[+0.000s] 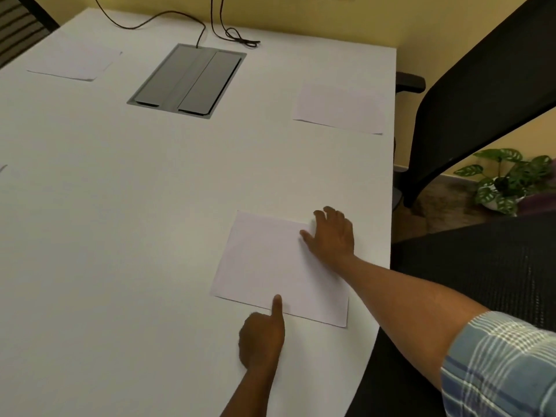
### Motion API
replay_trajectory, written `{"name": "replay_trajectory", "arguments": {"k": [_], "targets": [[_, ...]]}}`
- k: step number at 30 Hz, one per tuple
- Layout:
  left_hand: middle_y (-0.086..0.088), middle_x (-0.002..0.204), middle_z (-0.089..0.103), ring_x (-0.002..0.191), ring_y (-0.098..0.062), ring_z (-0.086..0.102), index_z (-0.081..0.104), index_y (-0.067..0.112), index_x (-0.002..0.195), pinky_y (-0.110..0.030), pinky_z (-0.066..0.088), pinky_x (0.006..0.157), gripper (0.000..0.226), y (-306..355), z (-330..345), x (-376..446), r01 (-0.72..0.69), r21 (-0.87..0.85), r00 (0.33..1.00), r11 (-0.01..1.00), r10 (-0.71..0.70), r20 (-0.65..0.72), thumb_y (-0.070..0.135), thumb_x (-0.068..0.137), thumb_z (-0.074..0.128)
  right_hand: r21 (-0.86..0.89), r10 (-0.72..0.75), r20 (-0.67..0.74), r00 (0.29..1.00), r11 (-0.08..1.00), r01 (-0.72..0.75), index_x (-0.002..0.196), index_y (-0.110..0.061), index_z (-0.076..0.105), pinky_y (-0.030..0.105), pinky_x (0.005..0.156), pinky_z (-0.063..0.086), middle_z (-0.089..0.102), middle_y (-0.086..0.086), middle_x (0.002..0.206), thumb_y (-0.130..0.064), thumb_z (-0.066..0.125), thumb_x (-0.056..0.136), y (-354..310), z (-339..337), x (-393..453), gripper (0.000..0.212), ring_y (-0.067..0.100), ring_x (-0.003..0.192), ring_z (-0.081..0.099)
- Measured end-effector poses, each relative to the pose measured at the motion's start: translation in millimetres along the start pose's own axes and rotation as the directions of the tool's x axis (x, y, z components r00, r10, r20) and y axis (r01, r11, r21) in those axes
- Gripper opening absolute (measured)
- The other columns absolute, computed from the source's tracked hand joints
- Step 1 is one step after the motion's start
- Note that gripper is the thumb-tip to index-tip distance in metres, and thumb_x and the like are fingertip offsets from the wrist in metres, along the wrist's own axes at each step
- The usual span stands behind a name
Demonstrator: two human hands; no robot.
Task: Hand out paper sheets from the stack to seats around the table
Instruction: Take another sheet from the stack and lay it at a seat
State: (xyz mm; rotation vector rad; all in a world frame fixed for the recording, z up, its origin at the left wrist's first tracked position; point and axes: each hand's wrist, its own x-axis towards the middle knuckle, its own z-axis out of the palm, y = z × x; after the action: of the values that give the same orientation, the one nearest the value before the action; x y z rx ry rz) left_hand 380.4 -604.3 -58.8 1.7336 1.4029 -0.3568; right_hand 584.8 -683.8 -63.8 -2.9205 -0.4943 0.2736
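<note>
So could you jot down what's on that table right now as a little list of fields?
table: white table
nearest sheet: paper sheet lying flat near the right edge
right hand: right hand flat on that sheet's far right corner
left hand: left hand with forefinger on the sheet's near edge
other sheets: right sheet; far left sheet
centre: grey cable hatch
seats: black chair

Non-task stuff we're seeing around the table:
Grey cable hatch [187,81] is sitting flush in the white table [105,221], two dark cables [168,18] trailing in beside it. Black mesh chairs [481,94] are standing at the right edge, potted plant [505,180] sitting on the floor behind.
</note>
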Motion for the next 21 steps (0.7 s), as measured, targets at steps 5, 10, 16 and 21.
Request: {"name": "replay_trajectory", "arguments": {"k": [5, 10, 16, 21], "targets": [[-0.018, 0.138, 0.050, 0.128, -0.037, 0.047, 0.051, 0.014, 0.134, -0.044, 0.041, 0.101, 0.069, -15, 3, 13, -0.442, 0.402, 0.769, 0.802, 0.570, -0.290, 0.062, 0.084, 0.053, 0.107, -0.089, 0.034, 0.995, 0.991, 0.085, 0.152, -0.024, 0.015, 0.040, 0.120, 0.001, 0.002, 0.001, 0.163, -0.067, 0.029, 0.089, -16, 46, -58, 0.078, 0.020, 0.149, 0.000], [0.002, 0.161, -0.020, 0.151, -0.021, -0.011, -0.009, 0.035, 0.153, -0.038, -0.003, 0.120, 0.081, -40, 0, 52, -0.535, 0.615, 0.744, 0.580, 0.668, 0.017, 0.076, 0.086, 0.011, 0.032, -0.116, 0.049, 0.992, 0.993, 0.115, 0.153, -0.028, 0.000, 0.039, 0.121, -0.005, -0.010, -0.002, 0.162, -0.073, 0.013, 0.087, -16, 79, -80, 0.081, 0.016, 0.148, -0.013], [0.002, 0.164, -0.011, 0.151, -0.020, -0.007, 0.000, 0.033, 0.155, -0.040, 0.001, 0.121, 0.081, -44, 4, 57, -0.525, 0.634, 0.720, 0.569, 0.693, -0.026, 0.077, 0.087, 0.012, 0.002, -0.096, 0.027, 0.995, 0.995, 0.096, 0.153, -0.027, 0.000, 0.041, 0.121, -0.003, -0.007, -0.002, 0.162, -0.074, 0.009, 0.087, -16, 81, -79, 0.081, 0.015, 0.148, -0.014], [0.004, 0.163, -0.016, 0.150, -0.020, -0.012, -0.004, 0.035, 0.154, -0.039, -0.004, 0.120, 0.082, -44, 0, 57, -0.530, 0.626, 0.729, 0.573, 0.684, -0.008, 0.078, 0.086, 0.010, -0.005, -0.100, 0.057, 0.993, 0.995, 0.100, 0.153, -0.027, -0.003, 0.039, 0.120, -0.007, -0.011, -0.001, 0.162, -0.072, 0.008, 0.087, -20, 76, -79, 0.080, 0.016, 0.148, -0.016]]}}
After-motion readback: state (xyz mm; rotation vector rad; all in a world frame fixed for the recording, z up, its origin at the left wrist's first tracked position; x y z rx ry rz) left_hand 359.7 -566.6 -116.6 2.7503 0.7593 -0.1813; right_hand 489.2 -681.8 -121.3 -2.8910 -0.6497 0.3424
